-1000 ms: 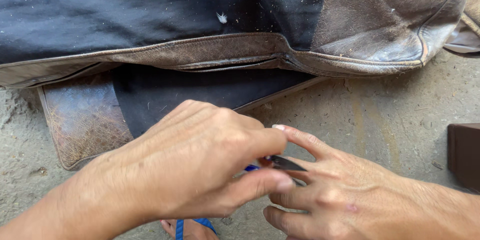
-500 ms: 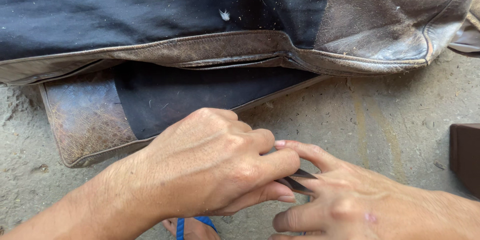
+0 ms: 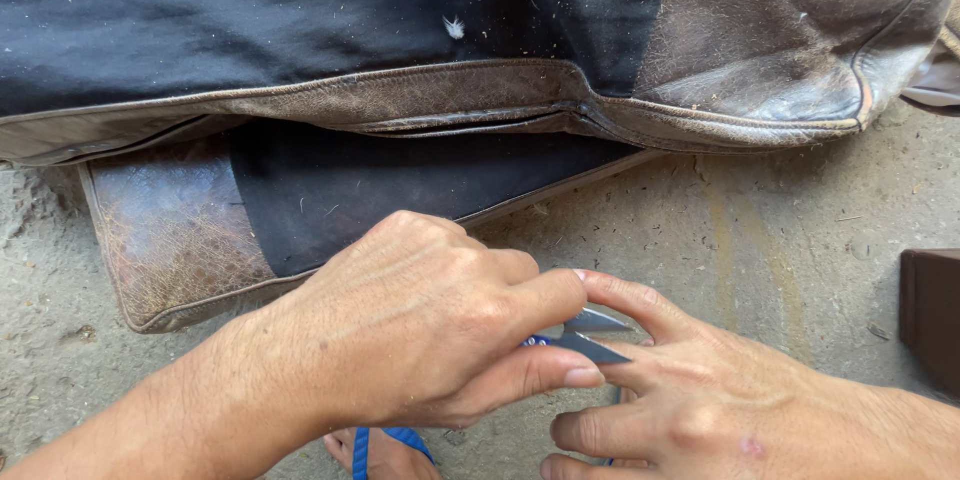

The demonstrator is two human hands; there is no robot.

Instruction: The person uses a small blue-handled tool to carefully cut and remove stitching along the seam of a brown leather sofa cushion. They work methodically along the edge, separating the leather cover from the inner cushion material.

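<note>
Thread snips (image 3: 590, 336): small, blue handle, two pointed steel blades, low in view between our hands, over concrete floor (image 3: 760, 240). We judge them light, stiff, springy; tips sharp, so hold by handle, away from points. Left hand (image 3: 420, 325) pinches snips shut-fisted, thumb and forefinger clamped on handle. Right hand (image 3: 720, 405) holds nothing we can see; fingers loosely spread beside blades, forefinger touching. Worn brown-and-black leather bag (image 3: 480, 100) lies beyond. Blue-strapped sandal (image 3: 385, 445) below.
</note>
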